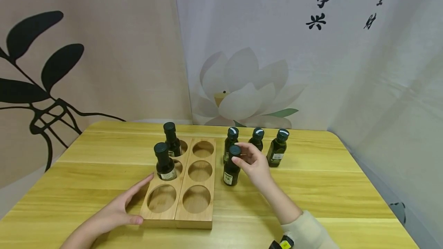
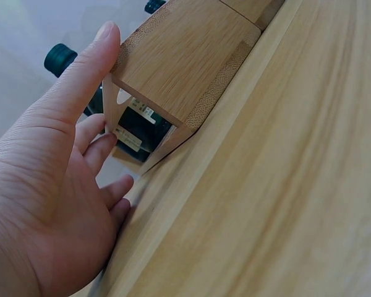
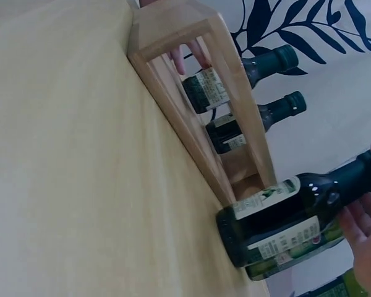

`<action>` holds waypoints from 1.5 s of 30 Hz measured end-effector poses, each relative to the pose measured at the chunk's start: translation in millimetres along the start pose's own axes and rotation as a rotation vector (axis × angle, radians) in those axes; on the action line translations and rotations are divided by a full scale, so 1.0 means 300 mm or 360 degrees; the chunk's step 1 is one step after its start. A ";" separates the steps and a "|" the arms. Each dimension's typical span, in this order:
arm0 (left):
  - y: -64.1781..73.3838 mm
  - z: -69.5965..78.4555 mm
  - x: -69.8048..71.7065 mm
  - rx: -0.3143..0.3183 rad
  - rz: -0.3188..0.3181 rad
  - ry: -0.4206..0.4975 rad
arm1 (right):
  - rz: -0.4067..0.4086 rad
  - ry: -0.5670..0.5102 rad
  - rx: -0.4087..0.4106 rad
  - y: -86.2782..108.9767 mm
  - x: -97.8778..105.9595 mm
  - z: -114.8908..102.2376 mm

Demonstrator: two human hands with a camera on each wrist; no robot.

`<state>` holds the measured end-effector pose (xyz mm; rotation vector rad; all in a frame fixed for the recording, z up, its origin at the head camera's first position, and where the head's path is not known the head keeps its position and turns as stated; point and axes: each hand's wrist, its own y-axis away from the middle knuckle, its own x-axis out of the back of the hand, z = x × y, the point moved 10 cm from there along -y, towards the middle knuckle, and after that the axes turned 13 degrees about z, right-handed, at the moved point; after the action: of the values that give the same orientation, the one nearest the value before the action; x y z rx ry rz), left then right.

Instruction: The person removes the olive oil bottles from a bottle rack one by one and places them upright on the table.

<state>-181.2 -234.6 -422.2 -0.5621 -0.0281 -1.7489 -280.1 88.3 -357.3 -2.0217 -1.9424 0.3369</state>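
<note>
A wooden bottle rack point(image 1: 194, 218) with two rows of round holes sits on the table. Two small dark glass bottles with black caps, the nearer bottle point(image 1: 165, 164) and the farther bottle point(image 1: 172, 141), stand in its left row. My left hand point(image 1: 119, 211) rests against the rack's left side, thumb by the front corner and fingers extended. To the rack's right, my right hand point(image 1: 257, 166) pinches another small dark bottle point(image 1: 231, 173) by its capped neck. That bottle is upright; the right wrist view shows its pale labels. Whether its base touches the table I cannot tell.
Behind the right hand stand three more dark bottles: a left bottle point(image 1: 231, 139), a middle bottle point(image 1: 257, 138), partly hidden, and a right bottle point(image 1: 277, 149). The yellow wooden table point(image 1: 332, 195) ends at a printed curtain point(image 1: 263, 22).
</note>
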 end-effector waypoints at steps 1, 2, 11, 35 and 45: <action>-0.001 0.000 0.000 0.0003 0.0000 0.0000 | -0.0004 0.0015 0.0021 -0.002 0.001 -0.009; -0.001 0.001 0.000 -0.0001 0.0000 0.0001 | -0.0010 0.0031 0.0048 -0.004 0.002 -0.019; -0.005 0.010 0.002 -0.0062 0.0021 -0.0053 | -0.0030 0.0052 0.0249 -0.028 -0.015 -0.159; -0.003 0.004 0.004 -0.0075 0.0036 -0.0061 | -0.0231 -0.0140 0.0269 -0.008 -0.332 -0.287; -0.002 0.007 0.006 -0.0114 0.0026 -0.0091 | -0.0342 -0.0162 0.0141 0.003 -0.478 -0.242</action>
<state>-181.3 -235.6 -419.4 -0.6627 -0.0011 -1.7228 -258.6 -59.5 -297.7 -1.7519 -2.1420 0.4721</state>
